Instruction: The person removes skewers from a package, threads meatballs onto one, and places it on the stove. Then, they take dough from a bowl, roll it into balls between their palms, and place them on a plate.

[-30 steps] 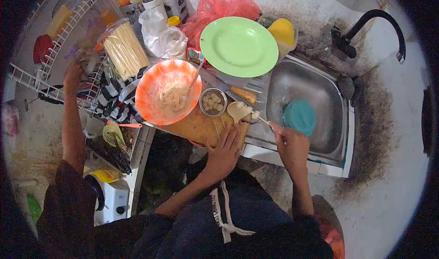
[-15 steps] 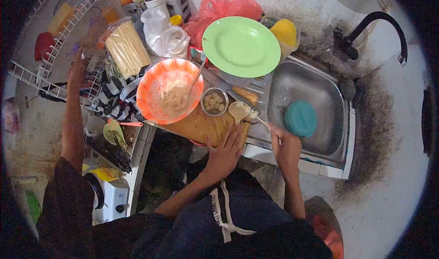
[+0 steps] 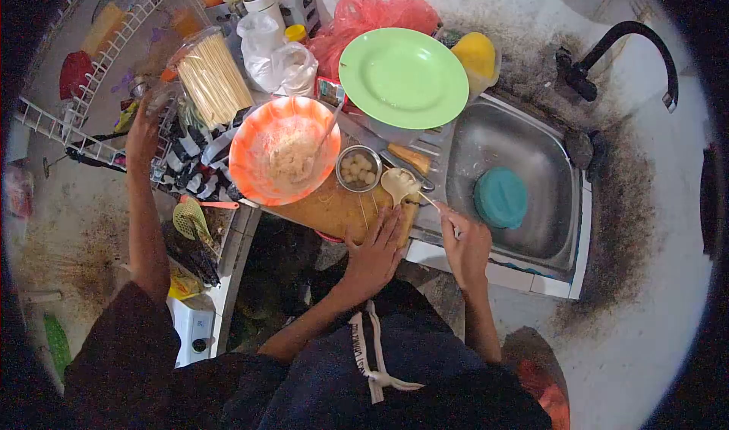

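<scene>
Holds a thin skewer [image 3: 430, 201] in a narrow pinch of the right hand [image 3: 467, 240], just right of the frame's centre, and points its far end leftward and up to a cream ladle [image 3: 399, 184] with pale lumps inside. Lays the left hand [image 3: 373, 254] over the near edge of the cutting board [image 3: 323, 208], fingers extended towards the ladle; cannot tell whether gripping the ladle's handle there. Just left of the ladle, see a metal cup [image 3: 359, 169] of pale balls [image 3: 355, 173], and beyond it an orange bowl [image 3: 247, 153] with dough [image 3: 290, 160] and a spoon [image 3: 327, 132]. Above centre, see a green plate [image 3: 404, 77]; at right, a teal bowl [image 3: 500, 197] inside the sink [image 3: 535, 236]. At upper left, notice another person's hand [image 3: 144, 126] near the white rack [image 3: 95, 77], with grip too unclear to tell.
</scene>
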`<state>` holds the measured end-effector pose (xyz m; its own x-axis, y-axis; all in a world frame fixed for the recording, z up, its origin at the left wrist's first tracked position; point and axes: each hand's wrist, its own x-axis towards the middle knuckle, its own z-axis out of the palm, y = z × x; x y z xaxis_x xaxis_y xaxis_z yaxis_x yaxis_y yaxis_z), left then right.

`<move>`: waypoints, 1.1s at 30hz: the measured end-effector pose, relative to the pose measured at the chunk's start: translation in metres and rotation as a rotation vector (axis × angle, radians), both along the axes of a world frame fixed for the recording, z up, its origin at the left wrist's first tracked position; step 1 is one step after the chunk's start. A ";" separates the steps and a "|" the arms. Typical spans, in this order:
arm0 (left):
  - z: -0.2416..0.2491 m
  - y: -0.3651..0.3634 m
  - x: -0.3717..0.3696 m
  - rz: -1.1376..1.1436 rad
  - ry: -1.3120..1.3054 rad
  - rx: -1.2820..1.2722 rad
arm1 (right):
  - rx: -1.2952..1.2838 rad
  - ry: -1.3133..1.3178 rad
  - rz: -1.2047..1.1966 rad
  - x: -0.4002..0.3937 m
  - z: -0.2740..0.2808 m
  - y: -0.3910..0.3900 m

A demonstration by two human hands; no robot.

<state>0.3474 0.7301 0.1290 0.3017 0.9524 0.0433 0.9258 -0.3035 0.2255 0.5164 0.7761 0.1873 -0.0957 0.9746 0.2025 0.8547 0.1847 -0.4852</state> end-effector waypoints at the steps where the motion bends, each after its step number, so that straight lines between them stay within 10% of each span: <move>1: 0.000 0.000 0.000 0.001 0.022 0.027 | 0.015 0.028 0.005 0.000 -0.002 0.000; 33: 0.002 0.001 0.003 0.026 -0.006 -0.027 | 0.027 0.232 -0.036 0.002 -0.016 -0.004</move>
<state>0.3505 0.7313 0.1312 0.2768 0.9607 0.0192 0.9317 -0.2733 0.2392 0.5183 0.7723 0.1710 -0.0092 0.9705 0.2409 0.7268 0.1719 -0.6649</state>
